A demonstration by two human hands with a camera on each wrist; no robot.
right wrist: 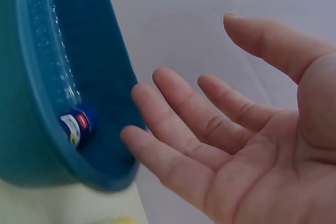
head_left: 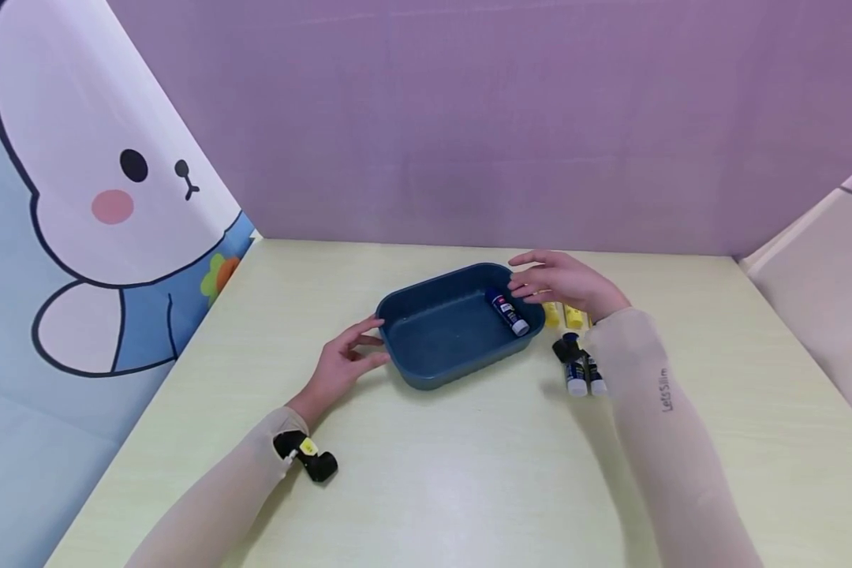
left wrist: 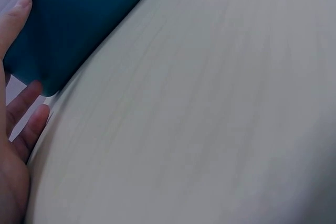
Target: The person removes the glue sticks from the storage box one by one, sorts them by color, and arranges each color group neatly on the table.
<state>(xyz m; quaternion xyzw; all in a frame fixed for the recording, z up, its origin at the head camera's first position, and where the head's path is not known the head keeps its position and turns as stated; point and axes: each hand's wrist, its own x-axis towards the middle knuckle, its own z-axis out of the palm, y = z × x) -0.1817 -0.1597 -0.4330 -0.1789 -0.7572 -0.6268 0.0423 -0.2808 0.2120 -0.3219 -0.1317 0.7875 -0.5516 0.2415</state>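
A dark teal plastic basin (head_left: pixel 436 323) stands on the table, set at a slight slant. Inside its right end lies a glue stick (head_left: pixel 507 313) with a blue body and a white end; in the right wrist view the glue stick (right wrist: pixel 77 124) shows a red and white label. My left hand (head_left: pixel 344 359) touches the basin's left end with its fingertips, thumb and fingers spread at the wall. Over the basin's right rim hovers my right hand (head_left: pixel 564 280), fingers extended and nothing in them; the palm (right wrist: pixel 252 156) faces the camera in the right wrist view.
Right of the basin, two more blue glue sticks (head_left: pixel 576 379) with white ends lie side by side, partly covered by the right wrist camera (head_left: pixel 568 348). Several yellow items (head_left: pixel 573 317) sit behind them, half hidden by the right arm. A purple backdrop (head_left: pixel 497 126) rises behind the table.
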